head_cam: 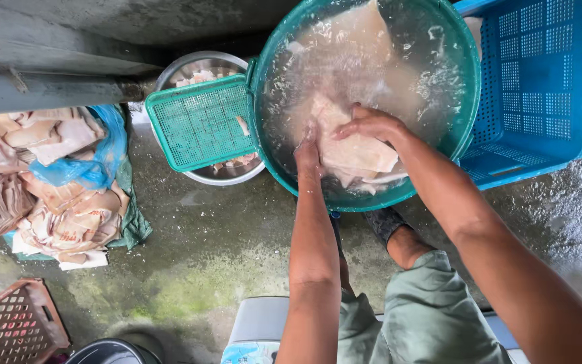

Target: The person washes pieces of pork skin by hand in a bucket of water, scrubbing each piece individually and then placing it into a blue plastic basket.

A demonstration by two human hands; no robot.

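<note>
Slabs of pale pork skin lie heaped at my far left on the wet concrete floor, with a blue plastic bag draped over them and a brown crate below. Next comes a steel bowl, half covered by a small green tray that leans against the big green basin. Cloudy water fills that basin, with more pale pieces sunk in it. My left hand reaches in, fingers pressed flat along the edge of a pale slab lying near the basin's near side. My right hand rests on top of the same slab, fingers curled down over it, gripping it. A blue crate stands just beside the basin at my right.
</note>
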